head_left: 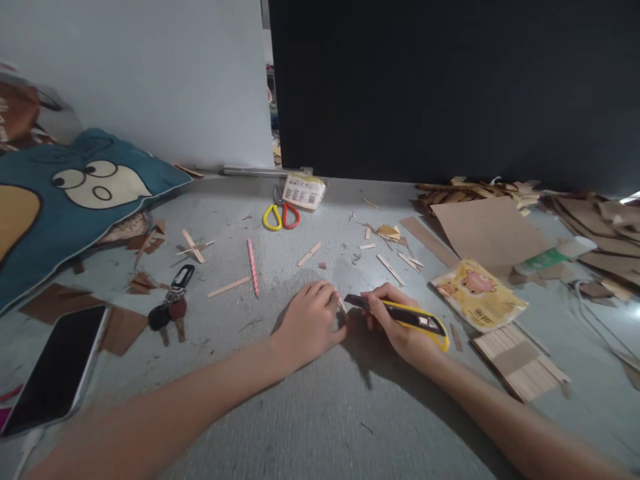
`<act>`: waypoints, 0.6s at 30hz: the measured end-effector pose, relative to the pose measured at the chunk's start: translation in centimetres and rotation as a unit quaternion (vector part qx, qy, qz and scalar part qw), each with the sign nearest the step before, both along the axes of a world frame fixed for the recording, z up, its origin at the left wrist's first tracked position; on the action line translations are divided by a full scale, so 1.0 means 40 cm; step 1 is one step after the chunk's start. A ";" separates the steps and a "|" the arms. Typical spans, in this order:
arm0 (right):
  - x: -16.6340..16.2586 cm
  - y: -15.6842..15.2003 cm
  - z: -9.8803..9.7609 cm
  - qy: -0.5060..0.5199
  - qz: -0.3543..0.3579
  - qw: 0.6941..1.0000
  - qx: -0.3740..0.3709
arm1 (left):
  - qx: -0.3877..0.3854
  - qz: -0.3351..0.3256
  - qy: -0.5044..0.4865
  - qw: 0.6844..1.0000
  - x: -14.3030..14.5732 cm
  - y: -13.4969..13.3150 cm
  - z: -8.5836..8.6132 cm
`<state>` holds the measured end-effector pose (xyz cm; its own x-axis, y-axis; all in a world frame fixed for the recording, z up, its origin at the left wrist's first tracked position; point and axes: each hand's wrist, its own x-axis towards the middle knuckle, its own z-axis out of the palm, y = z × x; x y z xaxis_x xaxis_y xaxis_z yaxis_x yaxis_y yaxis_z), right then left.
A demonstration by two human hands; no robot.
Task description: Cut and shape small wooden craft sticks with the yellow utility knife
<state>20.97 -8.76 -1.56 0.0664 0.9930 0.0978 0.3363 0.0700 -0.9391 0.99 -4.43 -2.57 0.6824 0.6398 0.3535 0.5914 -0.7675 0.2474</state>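
Note:
My right hand point(395, 320) grips a yellow and black utility knife point(417, 317), its blade end pointing left toward my other hand. Resting on the table, my left hand point(311, 320) has its fingers bent and pressed down on a small pale wooden stick piece point(343, 305), mostly hidden by the fingers. The knife's tip is just right of that piece; whether they touch I cannot tell. Beyond the hands lie a craft stick point(309, 254), a pink twisted pencil-like stick point(253, 268) and several cut wood slivers point(390, 270).
Scissors point(281, 217) lie beside a white packet point(303, 191) at the back. On the right are a yellow packet point(477, 293), bundled craft sticks point(520, 360), cardboard point(490, 230) and a green-white tube point(555, 256). Keys point(170, 308), a phone point(55, 367) and a blue cushion point(100, 193) occupy the left.

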 end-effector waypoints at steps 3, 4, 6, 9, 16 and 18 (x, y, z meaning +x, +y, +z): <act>0.000 -0.008 -0.007 -0.069 0.020 0.997 0.035 | -0.005 -0.002 0.001 1.000 -0.001 -0.001 -0.002; 0.001 -0.008 -0.010 -0.084 0.024 0.995 0.048 | -0.007 -0.002 0.000 1.000 -0.002 -0.001 -0.002; 0.001 -0.008 -0.016 -0.107 0.032 0.991 0.071 | -0.009 -0.003 -0.002 1.000 -0.002 0.000 -0.003; 0.003 -0.008 -0.020 -0.129 0.049 0.986 0.096 | -0.011 -0.006 -0.008 1.000 -0.003 0.001 -0.005; 0.003 -0.016 -0.026 -0.159 0.065 0.978 0.117 | -0.008 -0.008 -0.022 1.000 -0.005 0.000 -0.008; 0.002 -0.018 -0.026 -0.162 0.072 0.976 0.125 | -0.011 -0.009 -0.028 1.000 -0.005 0.001 -0.008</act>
